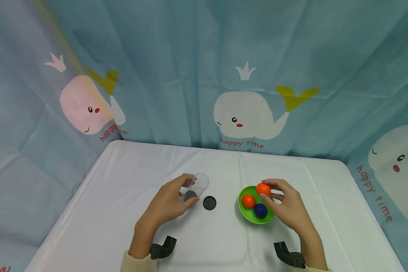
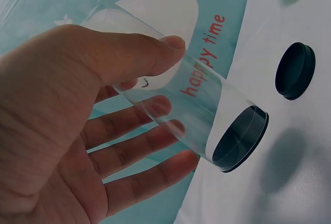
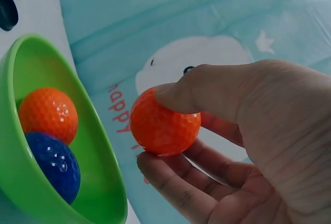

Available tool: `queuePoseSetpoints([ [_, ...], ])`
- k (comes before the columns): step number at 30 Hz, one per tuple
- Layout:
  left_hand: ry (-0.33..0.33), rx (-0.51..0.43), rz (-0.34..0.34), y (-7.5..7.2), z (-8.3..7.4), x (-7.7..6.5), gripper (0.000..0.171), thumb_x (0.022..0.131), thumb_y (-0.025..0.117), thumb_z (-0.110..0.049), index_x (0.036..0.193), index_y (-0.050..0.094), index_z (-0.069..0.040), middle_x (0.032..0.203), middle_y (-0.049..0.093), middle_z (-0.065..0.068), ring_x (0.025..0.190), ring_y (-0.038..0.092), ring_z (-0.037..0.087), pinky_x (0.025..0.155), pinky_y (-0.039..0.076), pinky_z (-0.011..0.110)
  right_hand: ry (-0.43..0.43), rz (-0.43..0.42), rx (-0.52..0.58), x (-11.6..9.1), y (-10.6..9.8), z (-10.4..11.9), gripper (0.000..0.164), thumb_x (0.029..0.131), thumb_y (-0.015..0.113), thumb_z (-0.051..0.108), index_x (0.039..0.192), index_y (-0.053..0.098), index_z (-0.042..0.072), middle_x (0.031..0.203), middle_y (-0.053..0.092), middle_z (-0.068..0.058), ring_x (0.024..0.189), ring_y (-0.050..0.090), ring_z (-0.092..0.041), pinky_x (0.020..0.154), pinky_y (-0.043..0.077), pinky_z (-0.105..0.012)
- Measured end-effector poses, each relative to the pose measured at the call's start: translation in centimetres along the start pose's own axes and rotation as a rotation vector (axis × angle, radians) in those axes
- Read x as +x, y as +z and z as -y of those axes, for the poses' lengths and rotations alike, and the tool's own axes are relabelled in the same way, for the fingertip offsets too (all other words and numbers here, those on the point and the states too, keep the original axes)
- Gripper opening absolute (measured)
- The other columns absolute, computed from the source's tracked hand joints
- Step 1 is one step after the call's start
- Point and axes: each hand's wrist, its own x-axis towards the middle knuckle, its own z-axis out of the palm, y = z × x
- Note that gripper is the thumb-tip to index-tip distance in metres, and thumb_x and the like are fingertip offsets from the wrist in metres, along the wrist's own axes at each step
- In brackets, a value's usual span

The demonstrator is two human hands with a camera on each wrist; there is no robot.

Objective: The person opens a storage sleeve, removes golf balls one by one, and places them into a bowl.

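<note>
My left hand grips a clear plastic cylinder with a black cap on its lower end, held tilted above the table with its other end uncapped. A loose black lid lies on the cloth just right of it. Between thumb and fingers, my right hand pinches an orange golf ball over the right side of a green bowl. Inside the bowl sit a second orange golf ball and a dark blue golf ball, side by side.
A white cloth covers the table. Behind and along both sides hangs a light blue curtain printed with whales. Black curved camera mounts are strapped at the wrists.
</note>
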Motion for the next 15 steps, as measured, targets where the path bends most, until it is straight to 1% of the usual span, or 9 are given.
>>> queuePoseSetpoints([
  [3,-0.007,-0.018,0.010,0.02,0.24,0.05,0.056,0.088,0.088,-0.023,0.137,0.062,-0.016,0.125,0.074,0.003,0.116,0.070,0.015,0.090,0.064,0.031,-0.010,0.008,-0.009,-0.01,0.13,-0.05,0.037,0.095,0.081,0.017,0.130,0.069,0.011,0.130,0.068,-0.007,0.117,0.068,-0.023,0.093,0.063,-0.026],
  [5,-0.013,-0.030,0.017,0.02,0.34,0.03,0.056,0.088,0.088,-0.023,0.137,0.062,-0.015,0.125,0.073,0.004,0.115,0.070,0.015,0.090,0.064,0.032,-0.015,0.016,-0.018,0.00,0.21,-0.01,0.036,0.095,0.081,0.015,0.129,0.070,0.011,0.128,0.069,-0.007,0.117,0.068,-0.026,0.094,0.063,-0.031],
  [10,-0.018,-0.046,0.036,0.04,0.46,0.04,0.056,0.088,0.089,-0.022,0.136,0.061,-0.014,0.124,0.072,0.004,0.112,0.070,0.015,0.089,0.064,0.032,-0.028,0.035,-0.040,0.04,0.49,0.07,0.038,0.092,0.082,0.007,0.127,0.070,0.011,0.127,0.069,-0.007,0.115,0.069,-0.027,0.093,0.064,-0.036],
  [15,-0.011,-0.064,0.043,0.10,0.67,0.11,0.056,0.088,0.088,-0.020,0.137,0.060,-0.013,0.126,0.071,0.005,0.117,0.069,0.017,0.094,0.064,0.034,-0.048,0.035,-0.070,0.16,0.72,-0.06,0.039,0.090,0.082,0.002,0.126,0.071,0.009,0.125,0.070,-0.007,0.114,0.069,-0.027,0.093,0.064,-0.040],
])
